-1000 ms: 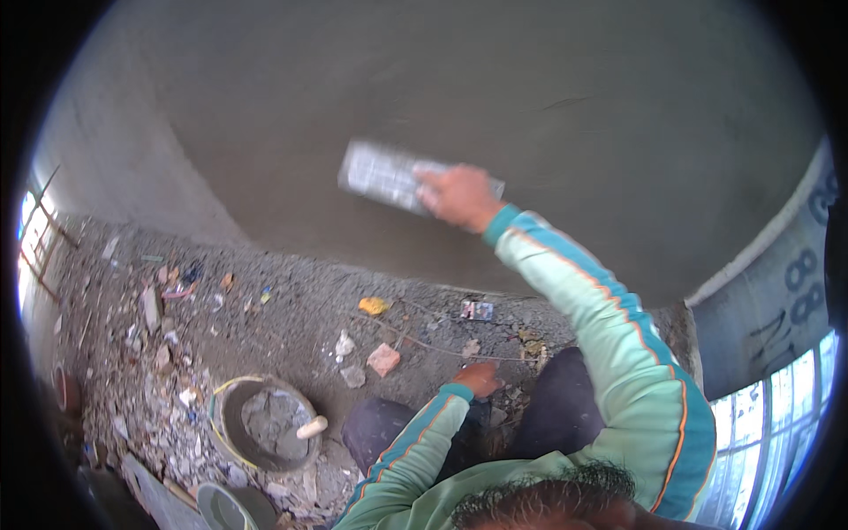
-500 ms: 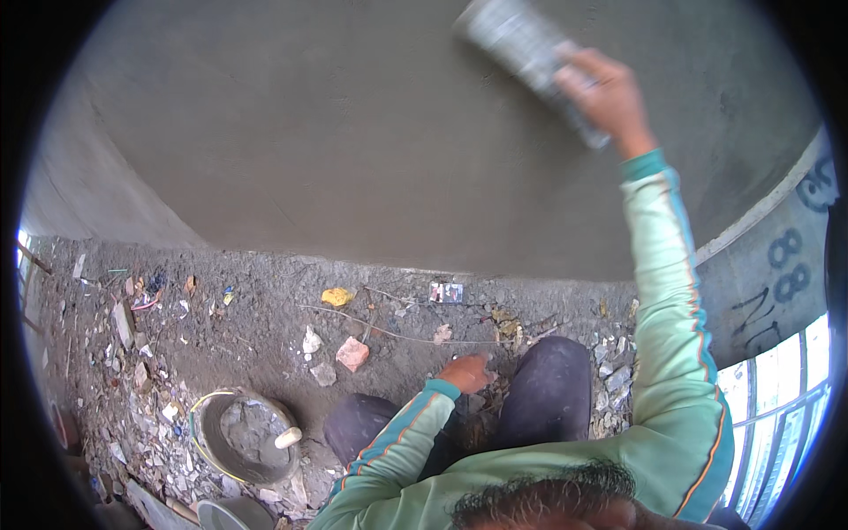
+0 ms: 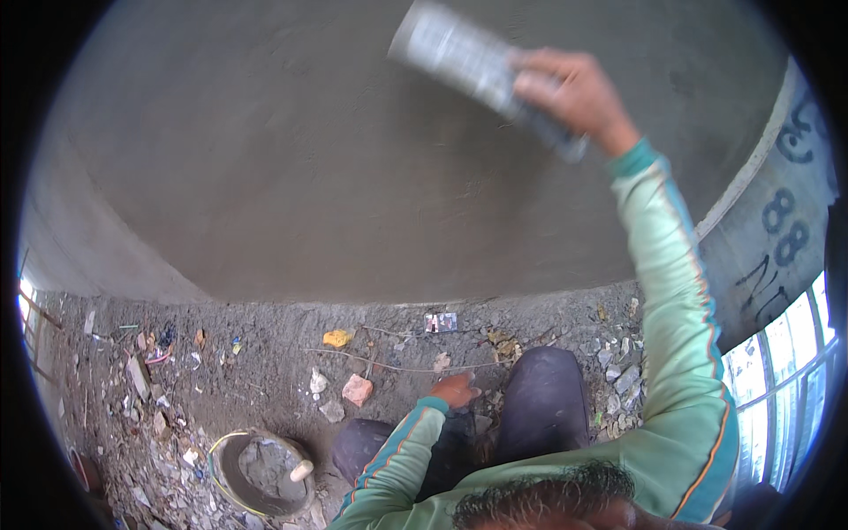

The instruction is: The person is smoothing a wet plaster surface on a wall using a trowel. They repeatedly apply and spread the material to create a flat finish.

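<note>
My right hand (image 3: 579,97) is closed on a flat, rectangular silvery float (image 3: 464,62), blurred and slanting down to the right, over the grey, freshly smeared wall (image 3: 291,177); whether it touches the surface I cannot tell. My left hand (image 3: 455,390) is low between my dark-trousered knees (image 3: 543,402); its fingers are partly hidden, and I cannot make out whether they hold anything. To its left a bucket (image 3: 237,464) holds wet grey mix, with a pale, rounded handle (image 3: 300,471) sticking out of it.
Rubble and litter cover the dirt floor (image 3: 212,371) along the wall's foot, with a pink chunk (image 3: 357,389) and a yellow scrap (image 3: 336,338). A grey panel with dark painted marks (image 3: 751,269) curves up at right, beside bright corrugated sheeting (image 3: 768,389). Thin poles (image 3: 40,314) stand at far left.
My right hand and float swept up and rightward, then moved back somewhat left over the last half second. The ground now sits lower in view. My left hand stays between my knees.
</note>
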